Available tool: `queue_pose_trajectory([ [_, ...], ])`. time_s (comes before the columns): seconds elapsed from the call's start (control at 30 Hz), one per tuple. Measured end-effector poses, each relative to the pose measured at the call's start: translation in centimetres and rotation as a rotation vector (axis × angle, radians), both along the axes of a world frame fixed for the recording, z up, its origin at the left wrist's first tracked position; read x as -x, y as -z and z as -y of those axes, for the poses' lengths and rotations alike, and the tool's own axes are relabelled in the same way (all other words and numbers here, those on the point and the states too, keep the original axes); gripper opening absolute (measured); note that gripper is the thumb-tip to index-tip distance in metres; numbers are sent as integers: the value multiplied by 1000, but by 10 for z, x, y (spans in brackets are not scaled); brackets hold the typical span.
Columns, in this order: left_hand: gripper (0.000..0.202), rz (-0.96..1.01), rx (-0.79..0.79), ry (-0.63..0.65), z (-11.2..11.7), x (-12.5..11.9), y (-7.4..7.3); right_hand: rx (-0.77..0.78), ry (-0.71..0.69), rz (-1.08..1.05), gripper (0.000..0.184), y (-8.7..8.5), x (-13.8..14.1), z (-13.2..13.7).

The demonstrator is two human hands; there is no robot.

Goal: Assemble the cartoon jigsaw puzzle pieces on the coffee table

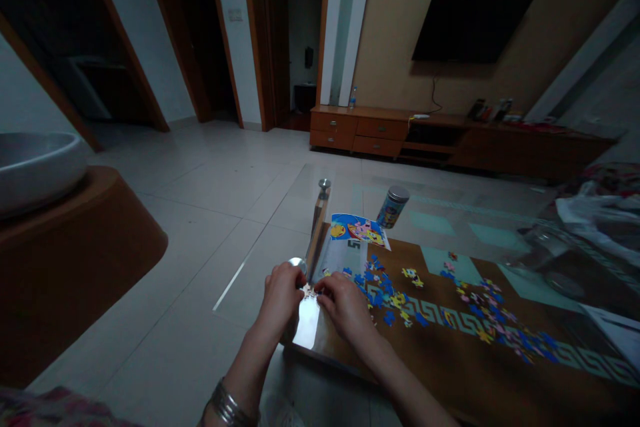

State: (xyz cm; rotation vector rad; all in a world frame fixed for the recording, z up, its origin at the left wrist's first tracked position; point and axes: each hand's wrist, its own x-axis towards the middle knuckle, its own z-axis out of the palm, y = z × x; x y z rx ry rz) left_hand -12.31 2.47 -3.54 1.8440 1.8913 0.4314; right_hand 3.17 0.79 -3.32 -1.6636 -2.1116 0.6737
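My left hand (281,293) and my right hand (346,303) meet over the near left corner of a glass-topped table (450,347). Both have fingers curled in a pinch on small joined jigsaw pieces (309,291) held between them. Loose puzzle pieces (385,287) in blue, yellow and pink lie scattered on the table just right of my right hand. A cartoon picture sheet (356,229) lies beyond my hands. A metal bracelet (227,403) sits on my left wrist.
A round tin (393,206) stands on the glass past the picture sheet. More puzzle pieces (495,323) spread toward the right. Crumpled plastic bags (595,213) lie at the far right. A wooden TV cabinet (450,140) lines the far wall. A basin (35,167) sits left.
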Motion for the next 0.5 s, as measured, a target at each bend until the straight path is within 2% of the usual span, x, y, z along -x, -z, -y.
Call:
queue_pose_trajectory([
  [0.5,19,9,-6,-14,-2,2,6,-42,-113,-48,20,5,-4,-14],
])
